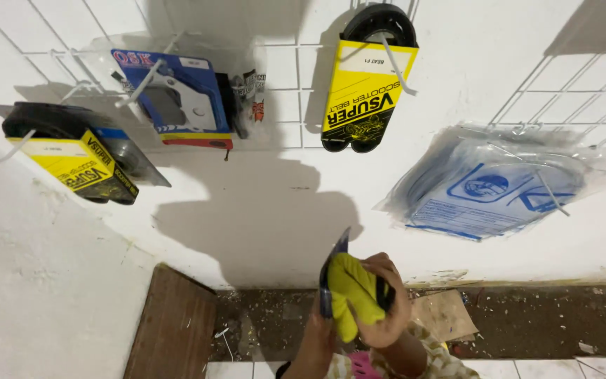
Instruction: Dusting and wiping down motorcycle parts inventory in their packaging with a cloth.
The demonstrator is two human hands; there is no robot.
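Reference landmark: the wire rack [296, 84] fixed to the white wall.

1. On the rack's left hooks hang a belt in a yellow and black sleeve [71, 154] and, to its right, a blue carded pack [177, 95]. At the rack's centre hangs a second belt [367, 77] in a yellow sleeve. Off the rack's right end hang clear plastic bags [492, 186] with blue print.

2. Below the rack's centre, near the floor, is a thin flat pack [332, 270], held upright and edge-on, with a yellow cloth [352, 295] against it.

3. Handling: the pack appears light, thin and bendable, and its film is probably slippery; grip it at an edge. The cloth is soft and limp.

4. Left hand [317, 337]: below the pack; its grip is hidden, so how far it is closed cannot be determined.

5. Right hand [387, 302]: fingers curled closed around the yellow cloth, pressing it to the pack.
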